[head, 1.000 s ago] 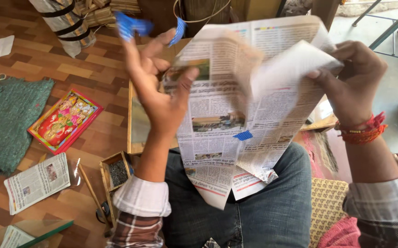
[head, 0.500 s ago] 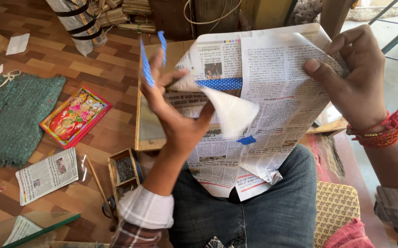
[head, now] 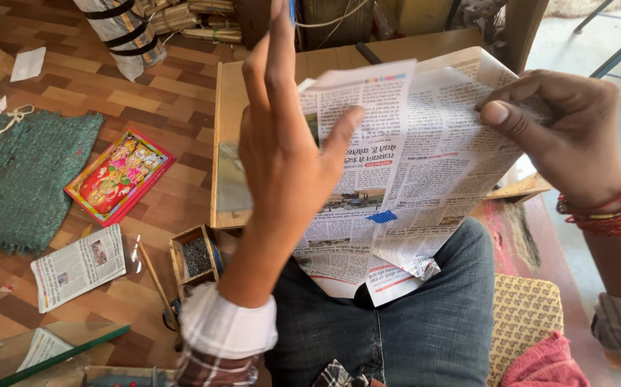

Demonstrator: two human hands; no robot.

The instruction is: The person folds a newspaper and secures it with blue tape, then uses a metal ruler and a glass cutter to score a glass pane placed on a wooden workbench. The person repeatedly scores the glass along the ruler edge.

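- The left hand (head: pixel 282 154) is raised in front of a large printed newspaper sheet (head: pixel 411 165), its fingers (head: pixel 278 50) stretched upward and spread, grasping nothing; only the thumb tip rests against the paper's face.
- The right hand (head: pixel 565 136) pinches the sheet's upper right edge, thumb on the front and curled fingers behind; a bundle of red thread bracelets (head: pixel 612 208) circles that wrist.
- The newspaper sheet hangs over the person's lap in blue jeans (head: pixel 425 322), its upper part in front of a pale wooden worktop (head: pixel 228 107); a small blue tape patch (head: pixel 382 216) sticks to its lower middle.
- On the wood-pattern floor (head: pixel 174 107) to the left lie a brightly coloured picture in a red frame (head: pixel 119 175), a green woven mat (head: pixel 24 179), and a folded piece of newspaper (head: pixel 77 266).
- A small open wooden box of dark bits (head: pixel 196 256) sits just beside the left forearm's white rolled cuff (head: pixel 228 326).
- A patterned yellow cushion (head: pixel 525 315) lies by the right thigh.
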